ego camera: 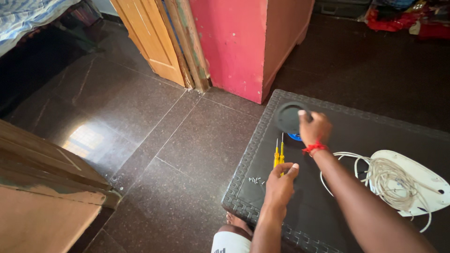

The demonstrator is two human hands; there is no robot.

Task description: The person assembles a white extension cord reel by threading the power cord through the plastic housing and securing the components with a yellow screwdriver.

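Left hand (280, 183) fingers pinching yellow screwdrivers (279, 154); right hand (315, 127) fingers gripping black round cover (287, 117).

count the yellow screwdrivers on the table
2. Both yellow screwdrivers lie side by side on the dark table, just beyond the left hand; its fingers hide their near ends.

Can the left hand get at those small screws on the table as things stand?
Probably yes. The left hand rests at the yellow screwdrivers, and the small screws lie loose on the dark table just beside it, with nothing between them.
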